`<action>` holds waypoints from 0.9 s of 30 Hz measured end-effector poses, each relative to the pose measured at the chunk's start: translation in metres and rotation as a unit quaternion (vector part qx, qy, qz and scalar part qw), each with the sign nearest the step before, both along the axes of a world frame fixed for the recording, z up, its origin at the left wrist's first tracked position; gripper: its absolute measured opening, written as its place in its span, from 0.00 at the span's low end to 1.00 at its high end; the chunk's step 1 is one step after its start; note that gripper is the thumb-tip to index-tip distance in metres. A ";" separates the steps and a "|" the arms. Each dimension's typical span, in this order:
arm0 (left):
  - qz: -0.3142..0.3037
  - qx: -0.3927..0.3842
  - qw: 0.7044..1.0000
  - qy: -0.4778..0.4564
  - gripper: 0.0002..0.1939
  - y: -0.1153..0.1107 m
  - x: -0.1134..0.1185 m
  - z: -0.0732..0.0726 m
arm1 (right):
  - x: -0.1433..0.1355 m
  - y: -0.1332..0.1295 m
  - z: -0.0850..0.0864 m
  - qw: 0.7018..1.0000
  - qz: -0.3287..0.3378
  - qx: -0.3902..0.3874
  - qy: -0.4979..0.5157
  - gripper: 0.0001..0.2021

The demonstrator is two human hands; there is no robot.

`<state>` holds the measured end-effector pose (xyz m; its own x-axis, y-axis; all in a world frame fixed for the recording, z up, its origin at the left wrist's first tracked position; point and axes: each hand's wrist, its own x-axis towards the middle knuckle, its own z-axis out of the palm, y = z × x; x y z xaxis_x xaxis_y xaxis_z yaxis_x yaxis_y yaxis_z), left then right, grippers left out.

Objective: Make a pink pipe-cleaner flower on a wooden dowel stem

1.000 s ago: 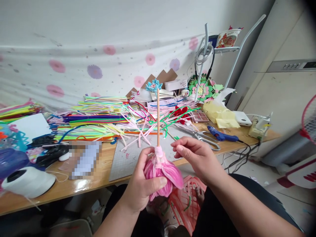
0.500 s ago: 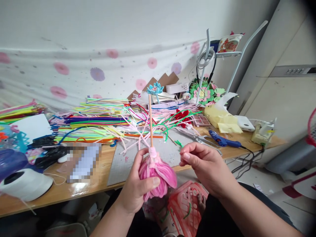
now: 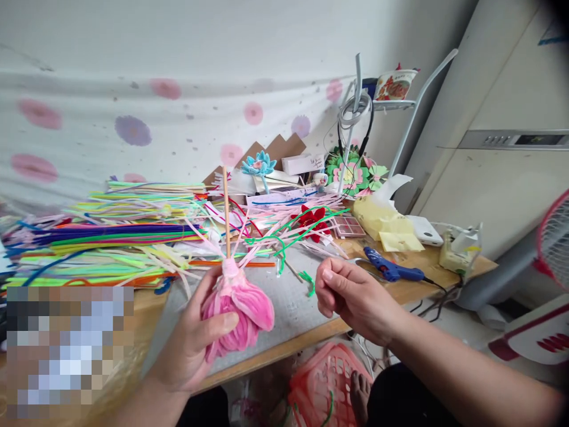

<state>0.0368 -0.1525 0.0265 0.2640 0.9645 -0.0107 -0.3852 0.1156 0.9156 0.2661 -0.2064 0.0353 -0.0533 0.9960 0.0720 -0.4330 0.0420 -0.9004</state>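
I have the pink flower (image 3: 246, 311) in the left hand (image 3: 193, 341), over the near left part of the grey mat (image 3: 284, 317), petals hanging down and its wooden stick (image 3: 226, 225) pointing up. The thumb presses across the petals, with the fingers behind. My first worry is that thumb: too firm a squeeze could flatten the fuzzy petals, while too light a one might let the flower turn or slip. Being near the front of the mat, a dropped flower could well go over the worktop (image 3: 284, 351) edge towards the red basket (image 3: 306, 369) below.

The right hand (image 3: 353, 293) is above the mat's right side, fingers curled in and thumb against the index finger. I cannot tell whether something thin is pinched there; if it is, a hard tug could pull the wrapped collar (image 3: 231, 273) crooked around the stick.

Just beside those fingers, on the mat, a green fuzzy scrap (image 3: 307, 283) could cling to the work. Right of the mat lies a blue glue gun (image 3: 393, 267); whether it is hot I can't see, but swinging the right forearm outward risks catching its cord (image 3: 435, 281) and dragging it.
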 end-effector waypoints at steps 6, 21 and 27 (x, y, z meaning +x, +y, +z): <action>-0.048 0.049 0.996 0.048 0.35 0.058 0.019 0.017 | 0.015 0.027 -0.010 0.998 0.038 0.018 0.050 0.14; -0.085 -0.003 0.996 0.032 0.36 0.107 0.023 -0.017 | 0.015 0.059 -0.020 0.997 0.061 0.018 0.048 0.06; -0.056 0.004 0.998 -0.009 0.38 0.106 0.027 -0.020 | 0.012 0.053 -0.028 0.975 0.053 0.024 -0.214 0.04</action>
